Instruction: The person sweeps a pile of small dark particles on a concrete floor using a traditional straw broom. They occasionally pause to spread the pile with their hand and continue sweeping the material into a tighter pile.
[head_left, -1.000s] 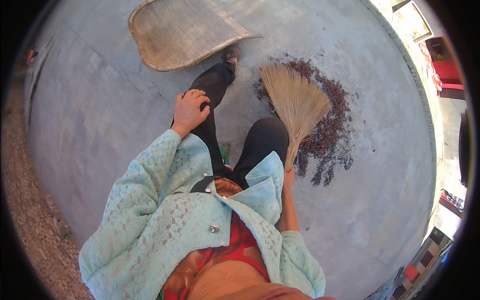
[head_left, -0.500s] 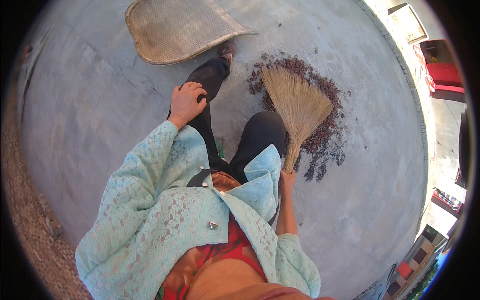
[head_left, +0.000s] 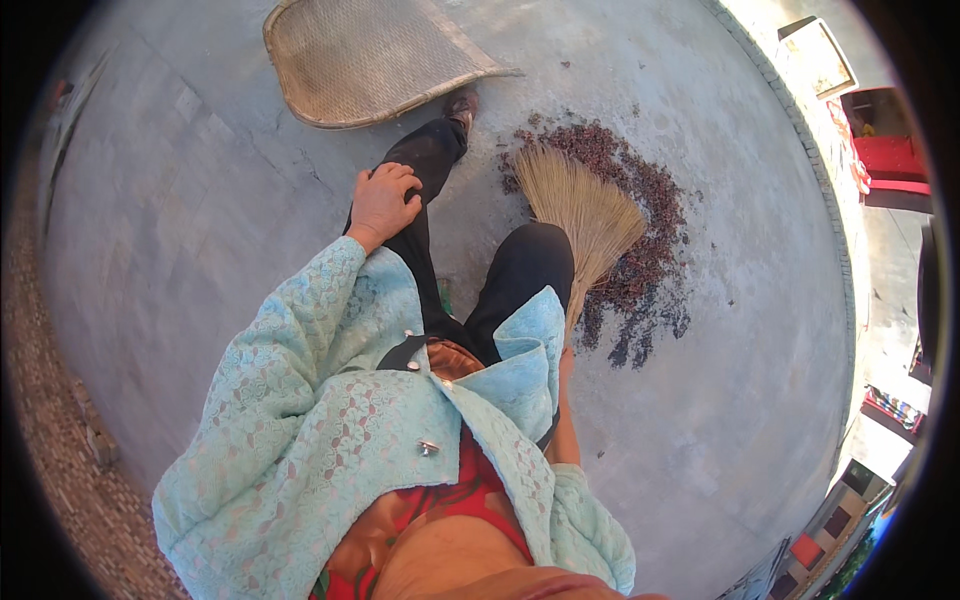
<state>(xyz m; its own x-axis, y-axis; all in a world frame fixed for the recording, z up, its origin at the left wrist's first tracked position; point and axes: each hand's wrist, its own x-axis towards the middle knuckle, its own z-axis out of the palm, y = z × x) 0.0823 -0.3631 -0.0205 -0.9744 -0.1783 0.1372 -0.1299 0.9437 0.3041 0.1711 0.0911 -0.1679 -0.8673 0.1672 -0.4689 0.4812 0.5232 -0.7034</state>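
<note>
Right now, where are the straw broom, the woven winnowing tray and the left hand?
straw broom (head_left: pixel 585 215): head view, on the middle of the fanned bristles.
woven winnowing tray (head_left: pixel 365 50): head view, on the bare woven floor of the tray.
left hand (head_left: pixel 385 203): head view, on the back of the hand, resting on the thigh.

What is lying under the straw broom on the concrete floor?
Under the broom lies a pile of small dark reddish-brown bits, spread on the concrete floor. The bristles cover part of the pile, so what lies directly beneath them cannot be seen.
</note>
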